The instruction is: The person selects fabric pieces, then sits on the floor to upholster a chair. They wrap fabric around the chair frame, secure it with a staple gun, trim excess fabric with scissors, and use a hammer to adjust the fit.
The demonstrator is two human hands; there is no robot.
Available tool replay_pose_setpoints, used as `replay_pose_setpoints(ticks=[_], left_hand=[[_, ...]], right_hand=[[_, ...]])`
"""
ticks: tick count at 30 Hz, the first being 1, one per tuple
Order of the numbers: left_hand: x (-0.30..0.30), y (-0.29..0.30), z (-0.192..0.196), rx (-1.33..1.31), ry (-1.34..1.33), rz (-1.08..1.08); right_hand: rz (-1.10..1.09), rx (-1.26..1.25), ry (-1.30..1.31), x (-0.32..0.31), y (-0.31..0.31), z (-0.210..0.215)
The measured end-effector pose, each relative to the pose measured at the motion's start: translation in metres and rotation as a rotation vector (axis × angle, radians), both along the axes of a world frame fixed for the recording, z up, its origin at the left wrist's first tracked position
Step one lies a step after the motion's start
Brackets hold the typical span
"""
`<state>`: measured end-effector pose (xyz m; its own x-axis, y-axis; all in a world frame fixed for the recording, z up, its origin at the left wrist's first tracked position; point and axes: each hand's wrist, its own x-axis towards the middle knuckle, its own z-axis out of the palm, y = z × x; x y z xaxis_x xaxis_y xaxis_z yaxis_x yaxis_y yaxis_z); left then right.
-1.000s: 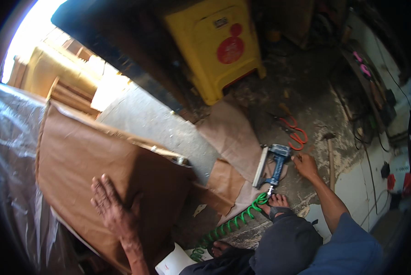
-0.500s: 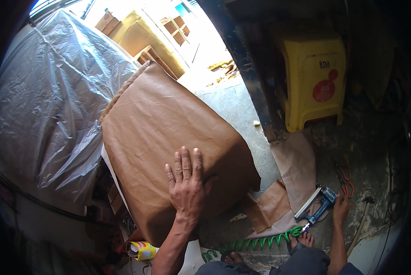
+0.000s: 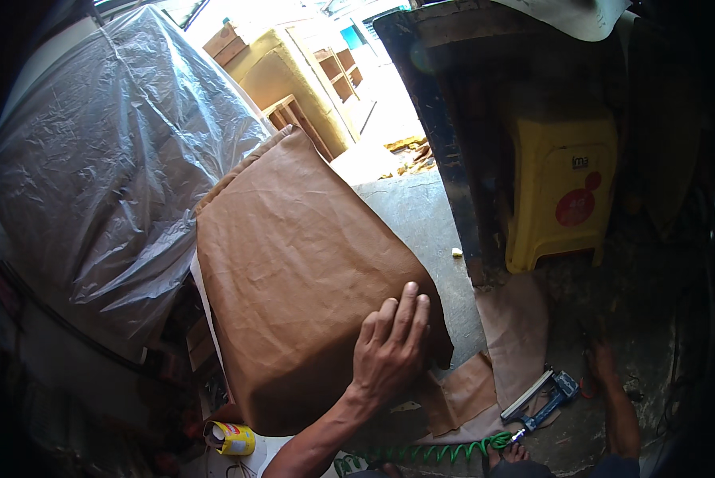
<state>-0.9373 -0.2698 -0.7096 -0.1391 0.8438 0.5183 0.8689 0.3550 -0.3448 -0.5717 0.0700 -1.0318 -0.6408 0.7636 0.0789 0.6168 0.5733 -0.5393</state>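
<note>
My left hand (image 3: 391, 346) rests on a brown leather-like cover (image 3: 293, 255), near its right edge. Its fingers are stretched out over the surface and hold nothing. The cover lies over a broad, boxy piece and hangs down at the near side. Down at the right, in shadow, my right hand (image 3: 603, 362) is closed on scissors, of which an orange handle (image 3: 587, 388) shows beside it; the rest is mostly hidden. Left of that hand a blue air stapler (image 3: 563, 388) lies on the floor, joined to a green coiled hose (image 3: 453, 452).
Brown leather-like scraps (image 3: 465, 390) lie on the floor (image 3: 429, 215). A yellow plastic stool (image 3: 560, 191) stands at the right, behind a dark panel edge (image 3: 433, 103). Clear plastic sheeting (image 3: 134, 159) covers something bulky at the left. A yellow package (image 3: 234, 438) sits at lower left.
My left hand has slid right across the cover toward its edge. My right hand has moved from beside the stapler to the scissors. The view has shifted, so the scene sits lower.
</note>
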Motion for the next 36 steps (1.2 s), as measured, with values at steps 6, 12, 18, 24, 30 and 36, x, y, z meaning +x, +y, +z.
replay_pose_setpoints(ticks=[6,12,18,24,30,36], left_hand=[[0.001,0.045,-0.022,-0.365,0.008,-0.04],[0.001,0.055,-0.054,-0.623,-0.016,0.074],[-0.001,0.05,-0.082,-0.38,-0.071,0.004],[0.003,0.05,-0.1,-0.3,-0.156,0.039],[0.009,0.045,-0.091,-0.377,-0.139,0.026],[0.015,0.045,-0.087,-0.417,-0.219,0.031]], right_hand=[[-0.237,-0.15,0.115,0.015,0.002,-0.013],[-0.092,-0.142,-0.199,0.019,0.012,-0.008],[-0.179,-0.349,-0.269,-0.004,0.01,0.036],[0.034,-0.168,-0.168,-0.005,-0.01,0.061],[-0.057,-0.319,-0.371,0.005,0.036,0.006],[-0.189,-0.195,-0.194,0.022,0.015,0.018]])
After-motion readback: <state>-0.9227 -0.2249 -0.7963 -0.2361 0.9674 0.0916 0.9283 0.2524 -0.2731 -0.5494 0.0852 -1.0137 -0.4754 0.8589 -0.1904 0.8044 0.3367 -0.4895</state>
